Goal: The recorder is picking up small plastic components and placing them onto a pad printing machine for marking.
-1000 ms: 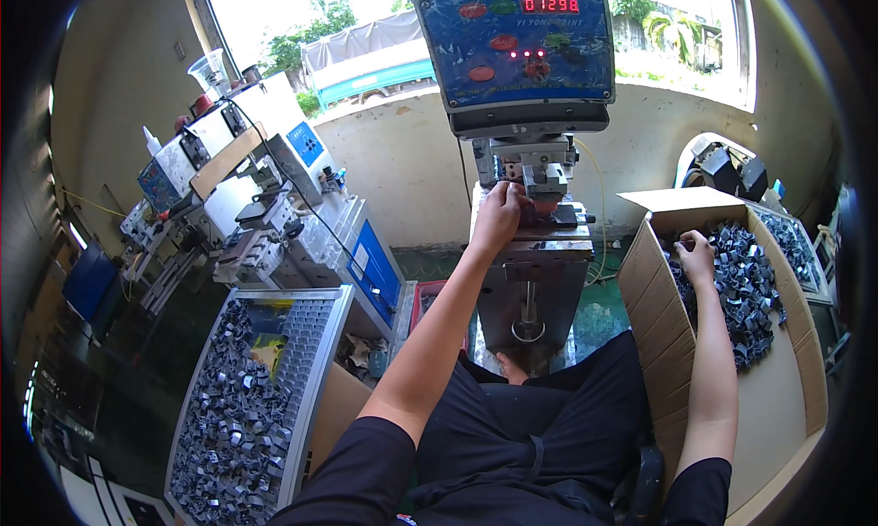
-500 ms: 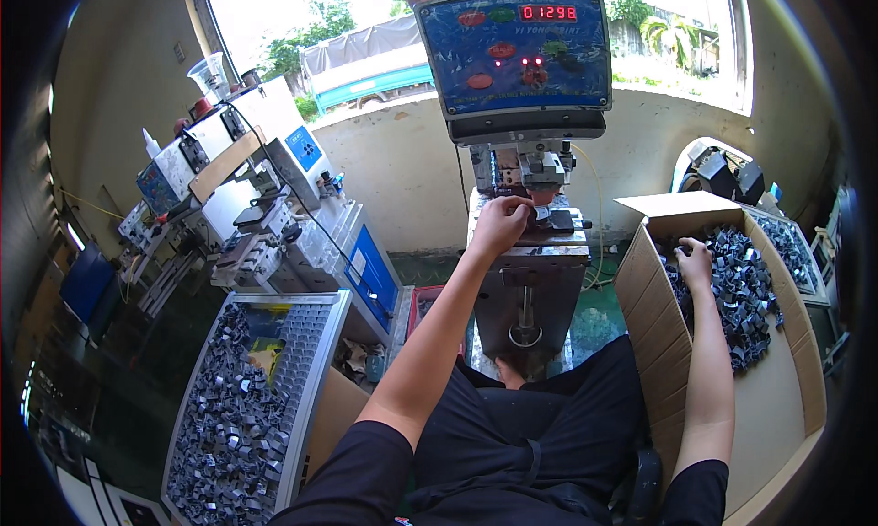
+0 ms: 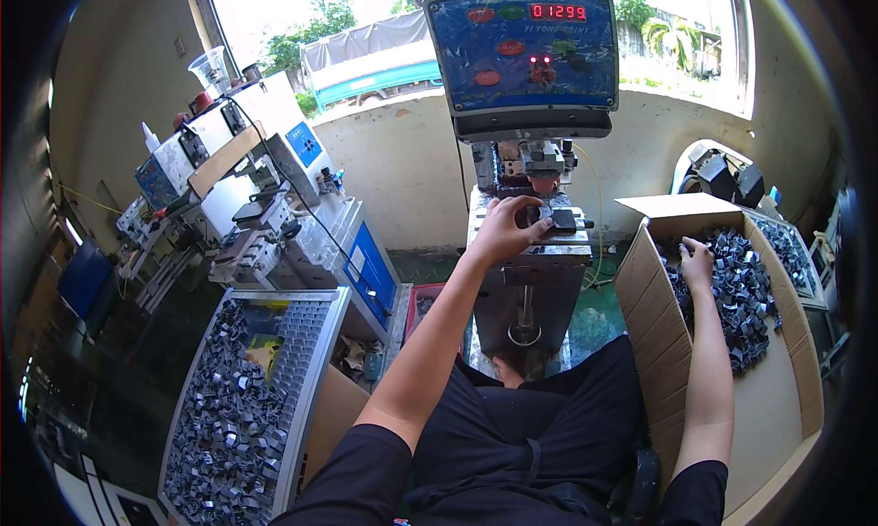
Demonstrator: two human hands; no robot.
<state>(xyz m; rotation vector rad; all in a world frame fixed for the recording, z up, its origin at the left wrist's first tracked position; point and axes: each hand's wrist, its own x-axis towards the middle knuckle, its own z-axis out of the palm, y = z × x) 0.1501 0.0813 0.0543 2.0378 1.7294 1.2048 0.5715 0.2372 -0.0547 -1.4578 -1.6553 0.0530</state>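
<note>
At the pad printing machine [image 3: 523,85], my left hand [image 3: 508,231] reaches over the small work fixture [image 3: 565,220]. Its thumb and fingertips close around a small grey plastic part [image 3: 546,212] there, partly hidden by the fingers. Just above hangs the machine's reddish print pad [image 3: 546,186], apart from the hand. My right hand [image 3: 698,264] is inside the cardboard box [image 3: 651,320] on the right, above a heap of dark grey plastic parts [image 3: 743,293]. Its fingers are curled together; what is between them is too small to make out.
Left of my legs, a metal-framed tray [image 3: 331,343] holds many similar grey parts. Another printing machine [image 3: 352,242] stands behind it. A clear-sided bin [image 3: 788,252] with more parts sits beyond the box. A window [image 3: 366,32] opens behind the machine.
My left hand has come down onto the fixture, its thumb moving right to the part. The print pad has risen a little, and the red display has changed. My right hand has barely shifted.
</note>
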